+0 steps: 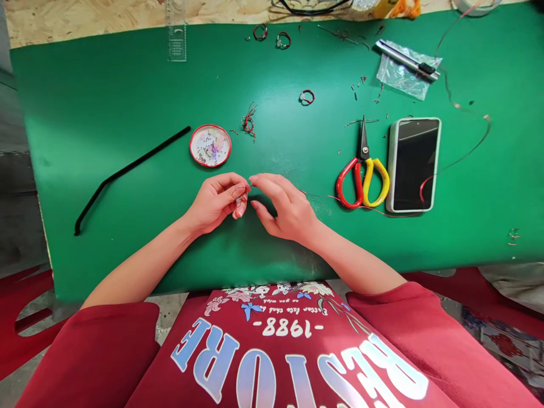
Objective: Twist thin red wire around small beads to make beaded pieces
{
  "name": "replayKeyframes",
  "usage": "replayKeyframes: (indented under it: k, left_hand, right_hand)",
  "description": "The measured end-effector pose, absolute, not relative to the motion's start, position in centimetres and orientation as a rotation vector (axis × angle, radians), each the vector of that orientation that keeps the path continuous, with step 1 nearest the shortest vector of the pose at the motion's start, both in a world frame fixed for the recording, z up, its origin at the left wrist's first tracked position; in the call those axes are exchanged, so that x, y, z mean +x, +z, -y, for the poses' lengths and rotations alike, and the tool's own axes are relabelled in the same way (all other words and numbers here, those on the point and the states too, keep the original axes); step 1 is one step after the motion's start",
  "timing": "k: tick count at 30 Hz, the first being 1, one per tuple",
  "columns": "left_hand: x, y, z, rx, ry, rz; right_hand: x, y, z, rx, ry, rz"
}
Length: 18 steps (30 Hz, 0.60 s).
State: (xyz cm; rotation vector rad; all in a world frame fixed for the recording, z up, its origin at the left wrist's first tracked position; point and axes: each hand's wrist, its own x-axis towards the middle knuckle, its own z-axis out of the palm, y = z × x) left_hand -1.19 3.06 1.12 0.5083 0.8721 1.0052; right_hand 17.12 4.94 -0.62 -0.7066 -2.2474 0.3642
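Note:
My left hand (216, 203) is closed in a pinch on a small beaded cord ring (239, 200); a pale bead and some dark cord show between the fingers. Just to its right, my right hand (291, 211) has thumb and fingers apart, with the index fingertip close to the left fingertips. A thin reddish cord (321, 195) emerges beyond the right hand and runs toward the scissors and phone. Above my left hand lies a round red-rimmed lid (192, 153) holding tiny beads. A tangled bit of red cord (249, 122) rests right of the lid.
Red-and-yellow-handled scissors (364, 170) and a phone (414, 164) lie to the right. A black bent strip (131, 167) is at left. Finished-looking cord rings (306, 97), cord scraps, a plastic bag (402, 76) with a metal tool and a clear ruler (177, 42) lie farther back on the green mat (106, 102).

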Motion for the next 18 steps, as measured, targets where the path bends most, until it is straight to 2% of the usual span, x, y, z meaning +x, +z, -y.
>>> replayKeyframes:
  k: [7, 14, 16, 18]
  left_hand:
    - [-1.0, 0.9, -2.9, 0.531, 0.976, -0.895]
    - [-1.1, 1.0, -2.9, 0.481, 0.918, -0.878]
    - [-1.0, 1.0, -2.8, 0.466, 0.895, -0.874]
    - [-1.0, 1.0, -2.7, 0.461, 0.876, -0.872]
  right_hand:
    - [17.3, -1.1, -5.4, -0.569, 0.456, 2.263]
    - [17.0, -0.4, -5.2, -0.824, 0.697, 2.182]
    - [17.0, -0.3, -5.5, -0.734, 0.521, 2.198]
    - [17.2, -0.4, -6.1, -0.546, 0.192, 2.257]
